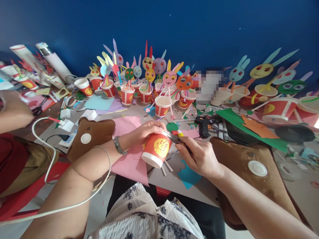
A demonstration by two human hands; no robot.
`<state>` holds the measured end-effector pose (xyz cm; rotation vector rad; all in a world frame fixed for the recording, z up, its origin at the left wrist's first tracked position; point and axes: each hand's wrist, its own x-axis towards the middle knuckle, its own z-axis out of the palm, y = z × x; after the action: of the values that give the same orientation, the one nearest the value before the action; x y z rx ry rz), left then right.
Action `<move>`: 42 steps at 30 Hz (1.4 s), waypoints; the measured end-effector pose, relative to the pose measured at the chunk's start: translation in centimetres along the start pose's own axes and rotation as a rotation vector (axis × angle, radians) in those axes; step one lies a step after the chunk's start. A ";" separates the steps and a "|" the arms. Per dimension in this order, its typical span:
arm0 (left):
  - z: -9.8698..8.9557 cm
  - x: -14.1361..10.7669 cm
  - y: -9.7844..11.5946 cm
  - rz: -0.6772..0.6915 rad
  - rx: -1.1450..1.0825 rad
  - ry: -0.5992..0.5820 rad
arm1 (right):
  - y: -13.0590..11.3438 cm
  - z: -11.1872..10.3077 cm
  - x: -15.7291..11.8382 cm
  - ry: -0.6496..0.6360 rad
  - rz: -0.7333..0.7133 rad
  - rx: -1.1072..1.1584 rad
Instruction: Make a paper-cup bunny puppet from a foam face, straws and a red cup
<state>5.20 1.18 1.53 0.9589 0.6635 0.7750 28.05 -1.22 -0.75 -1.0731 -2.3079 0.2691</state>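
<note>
A red and white paper cup [157, 148] with a gold emblem is tilted in front of me. My left hand [149, 130] grips its rim from the left, fingers closed. In my right hand [199, 153] is a pair of scissors [171, 136], the blades at the cup's rim on the right side. Whether the blades have cut into the rim I cannot tell. Beneath the cup lies a sheet of pink paper [132, 162], with a piece of blue paper [189, 176] to its right. A black glue gun [203, 126] lies just beyond my right hand.
Several paper cups with rabbit-faced figures [169, 79] line the wall. Brown plush cushions lie at left [99, 131] and right [245, 196]. A white cable [53, 146] crosses my left arm. Another person's arm [15, 111] reaches in at left. Green paper [251, 129] lies at right.
</note>
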 end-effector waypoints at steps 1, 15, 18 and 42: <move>0.0 0.0 0.0 0.003 -0.001 0.008 | 0.0 0.0 0.0 0.003 -0.009 -0.002; 0.2 0.0 -0.2 0.011 -0.004 0.057 | 0.1 -0.3 0.1 0.089 -0.152 -0.074; 0.2 -0.1 -0.1 0.013 0.007 0.041 | 0.0 -0.4 0.0 0.075 -0.129 -0.085; 0.0 0.2 -0.5 -0.009 0.107 0.026 | -0.2 -1.6 0.5 0.031 -0.229 -0.137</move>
<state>5.43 1.14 1.10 1.0439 0.7372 0.7509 28.63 -1.10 0.84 -0.8587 -2.4226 0.0044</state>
